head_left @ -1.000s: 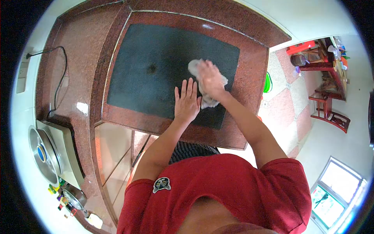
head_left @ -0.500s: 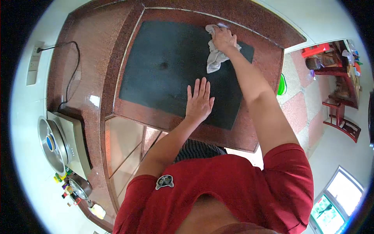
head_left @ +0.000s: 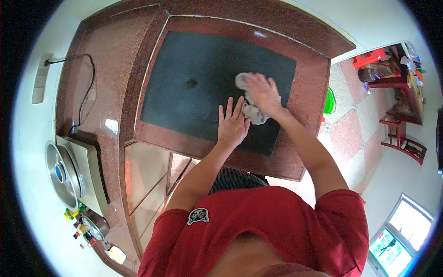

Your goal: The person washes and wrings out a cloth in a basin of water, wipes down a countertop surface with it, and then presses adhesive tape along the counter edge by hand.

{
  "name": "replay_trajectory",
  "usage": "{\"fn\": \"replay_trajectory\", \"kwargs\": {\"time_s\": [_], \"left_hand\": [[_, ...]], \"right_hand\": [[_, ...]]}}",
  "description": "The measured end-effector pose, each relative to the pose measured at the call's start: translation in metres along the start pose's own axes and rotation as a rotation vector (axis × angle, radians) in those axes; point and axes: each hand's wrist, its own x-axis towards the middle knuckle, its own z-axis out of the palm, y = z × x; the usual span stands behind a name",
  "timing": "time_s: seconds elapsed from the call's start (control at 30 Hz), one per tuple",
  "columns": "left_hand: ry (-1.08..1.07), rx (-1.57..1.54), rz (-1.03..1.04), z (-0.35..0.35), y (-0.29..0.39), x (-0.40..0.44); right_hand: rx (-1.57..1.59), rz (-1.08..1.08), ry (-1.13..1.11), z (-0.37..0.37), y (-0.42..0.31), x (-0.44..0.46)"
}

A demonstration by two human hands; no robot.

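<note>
At the far left, well apart from the dark mat (head_left: 207, 55), a metal bowl (head_left: 60, 191) sits by a pale appliance (head_left: 90, 180). Nearer the mat, but still to its left, a black cord (head_left: 93, 76) curves over the reddish stone bench (head_left: 304, 101). The mat lies flat on the bench, with 1 dark spot (head_left: 190, 83) left of its centre.

The left grip (head_left: 232, 129) rests palm down on the mat's lower right part, open, fingers a little spread, with nothing seen in it. Its thumb side is at the cloth's edge; whether they touch, I cannot tell.

The pale, crumpled cloth (head_left: 257, 115) lies on the right part of the mat, well right of the spot. The right grip (head_left: 265, 94) is over it, open, with fingers stretched out rather than curled round it; blur hides how firmly it presses. Parts of the cloth show beyond the fingertips and below the palm.

As for progress, the cloth is in use on the mat and the spot is visible; how much of the surface has been covered cannot be told.

Right of the mat, past the bench, are a green basin (head_left: 329, 101), a red stool (head_left: 369, 58) and a wooden chair (head_left: 404, 138).
</note>
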Motion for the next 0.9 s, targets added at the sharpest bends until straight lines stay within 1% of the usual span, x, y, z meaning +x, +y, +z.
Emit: {"fn": "replay_trajectory", "kwargs": {"time_s": [0.03, 0.07, 0.1, 0.17, 0.23, 0.3, 0.37, 0.4, 0.43, 0.5, 0.57, 0.63, 0.67, 0.77, 0.83, 0.9], "left_hand": [[0.072, -0.049, 0.004, 0.003, -0.001, 0.000], [0.010, 0.026, 0.012, 0.003, -0.002, -0.001], [0.024, 0.008, 0.018, 0.003, -0.002, -0.002], [0.054, -0.025, 0.039, 0.003, -0.003, -0.001], [0.062, -0.018, 0.052, 0.003, -0.004, 0.000], [0.071, -0.011, 0.070, 0.003, -0.004, -0.001], [0.067, -0.014, 0.080, 0.005, -0.005, 0.000], [0.063, -0.010, 0.091, 0.005, -0.005, 0.001], [-0.011, 0.020, 0.079, 0.003, -0.005, 0.002], [-0.165, 0.090, 0.069, -0.001, -0.003, 0.003], [-0.197, 0.087, 0.073, 0.005, -0.005, 0.003], [-0.177, 0.071, 0.072, 0.009, -0.005, 0.005], [-0.154, 0.057, 0.073, 0.009, -0.006, 0.004], [-0.049, 0.093, 0.049, 0.009, 0.000, 0.003], [0.043, 0.072, 0.045, 0.008, 0.002, 0.004], [0.051, 0.066, 0.039, 0.007, 0.003, 0.004]], "right_hand": [[-0.109, 0.047, -0.012, -0.005, 0.007, -0.004], [-0.126, 0.132, 0.032, -0.004, 0.018, 0.000], [-0.142, 0.217, 0.076, 0.001, 0.029, 0.013], [-0.119, 0.347, 0.178, 0.013, 0.047, 0.047], [-0.048, 0.443, 0.164, 0.010, 0.050, 0.092], [-0.053, 0.372, 0.181, 0.028, 0.050, 0.128], [-0.165, 0.236, 0.096, 0.022, 0.020, 0.155], [-0.041, 0.234, 0.012, 0.018, 0.001, 0.168], [0.085, 0.237, -0.068, 0.018, -0.018, 0.180], [0.121, 0.176, 0.192, 0.043, -0.058, 0.182], [0.154, 0.010, 0.042, 0.022, -0.097, 0.171], [0.259, -0.161, 0.295, 0.055, -0.119, 0.156], [0.366, -0.126, 0.199, 0.050, -0.117, 0.149], [0.271, -0.088, 0.090, 0.039, -0.065, 0.147], [0.188, 0.201, 0.003, 0.046, -0.010, 0.155], [0.033, 0.174, 0.190, 0.040, 0.047, 0.128]]}}
